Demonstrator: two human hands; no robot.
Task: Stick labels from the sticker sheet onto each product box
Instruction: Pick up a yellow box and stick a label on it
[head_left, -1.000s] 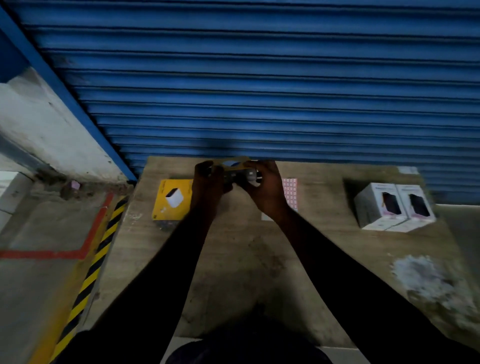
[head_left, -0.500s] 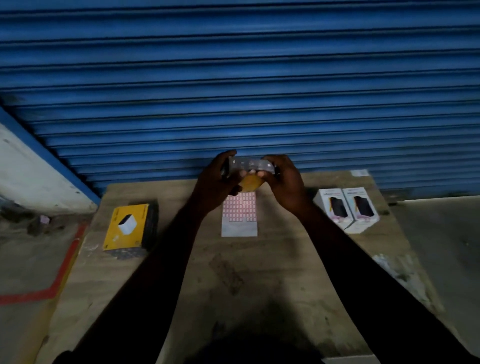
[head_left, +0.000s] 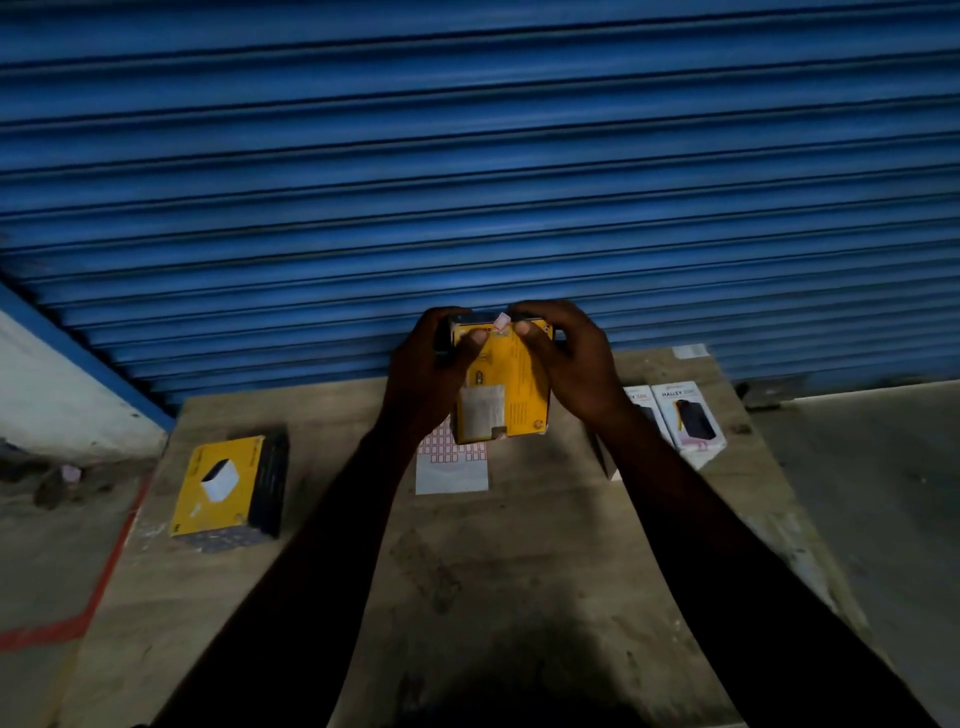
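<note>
Turned since half a second ago, the yellow box (head_left: 511, 384) now shows its broad yellow face to the camera where before it showed a dark narrow edge. It is held upright in the air over the far middle of the tabletop (head_left: 519, 545), between both hands. The left hand (head_left: 431, 374) wraps the box's left side, fingers curled behind and thumb pressed on the upper front. The right hand (head_left: 576, 364) grips the right side the same way, thumb on the top front. One small label (head_left: 500, 322) sits at the box's top edge, just beside the right thumb tip. One white printed panel (head_left: 483, 410) covers the lower left of the face.

One sticker sheet (head_left: 452, 470) lies flat on the tabletop below the box, its upper part hidden by it. One second yellow box (head_left: 223, 491) lies flat near the left edge, well apart from the hands. Two white boxes stand side by side at the right: the inner white box (head_left: 641, 402), mostly hidden behind the right forearm, and the outer white box (head_left: 685, 415). That makes four boxes in all. One scrap of paper (head_left: 690, 352) lies at the far right corner. A blue shutter (head_left: 467, 182) fills the background.
</note>
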